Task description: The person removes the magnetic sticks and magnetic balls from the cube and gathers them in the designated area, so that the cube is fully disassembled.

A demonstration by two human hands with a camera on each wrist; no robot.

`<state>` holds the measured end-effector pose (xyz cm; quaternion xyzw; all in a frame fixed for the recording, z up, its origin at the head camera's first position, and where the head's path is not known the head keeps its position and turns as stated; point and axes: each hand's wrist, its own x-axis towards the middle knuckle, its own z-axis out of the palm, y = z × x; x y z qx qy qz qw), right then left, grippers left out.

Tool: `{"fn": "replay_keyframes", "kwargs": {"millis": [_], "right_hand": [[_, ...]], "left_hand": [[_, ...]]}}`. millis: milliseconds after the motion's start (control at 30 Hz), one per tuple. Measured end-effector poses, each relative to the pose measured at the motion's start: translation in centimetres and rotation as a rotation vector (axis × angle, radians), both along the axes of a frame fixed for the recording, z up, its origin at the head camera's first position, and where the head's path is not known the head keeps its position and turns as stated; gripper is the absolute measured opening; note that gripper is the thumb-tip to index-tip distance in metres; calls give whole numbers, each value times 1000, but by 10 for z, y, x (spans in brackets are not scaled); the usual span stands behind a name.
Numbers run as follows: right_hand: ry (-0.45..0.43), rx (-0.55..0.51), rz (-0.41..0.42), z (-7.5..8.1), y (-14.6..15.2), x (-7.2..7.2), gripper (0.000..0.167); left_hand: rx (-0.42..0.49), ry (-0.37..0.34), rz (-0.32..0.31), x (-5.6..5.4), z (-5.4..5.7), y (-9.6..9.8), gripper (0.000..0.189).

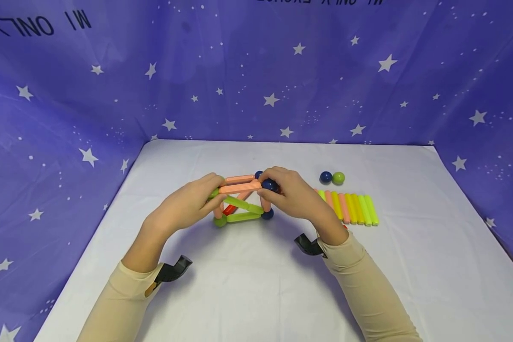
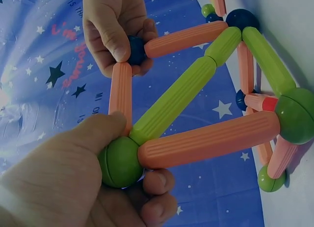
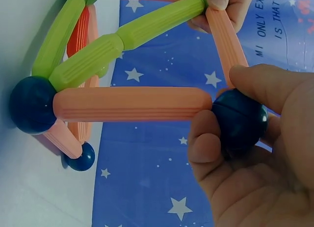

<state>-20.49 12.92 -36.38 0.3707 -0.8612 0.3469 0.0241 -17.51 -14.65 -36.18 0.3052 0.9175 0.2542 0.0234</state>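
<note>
The left fingers (image 2: 159, 182) gripped a green ball (image 2: 120, 163) and the right fingers (image 3: 205, 147) a blue ball (image 3: 240, 120), the pink rod (image 1: 240, 188) between them seemingly being joined above the frame (image 1: 244, 217), calling for steady alignment.

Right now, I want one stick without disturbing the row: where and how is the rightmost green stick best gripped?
I'd pinch the rightmost green stick by its two ends, coming down from above: it lies flat, its left side close beside the next stick, while both ends look free.
</note>
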Motion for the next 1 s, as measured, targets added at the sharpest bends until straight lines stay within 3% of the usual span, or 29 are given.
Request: {"fn": "replay_keyframes", "kwargs": {"millis": [267,533,767,1000], "right_hand": [[-111,-42,-145,4,17,-4,18],[-227,-78,-377,17,75,-20,31],[-222,66,-625,18,143,-23,44],[-266,217,-718,-7,188,-35,44]], "left_hand": [[4,-2,-7,-2,-4,0,13],[-9,-5,18,0,-1,0,13],[8,-6,9,1,1,1,13],[16,2,13,1,-1,3,11]]}}
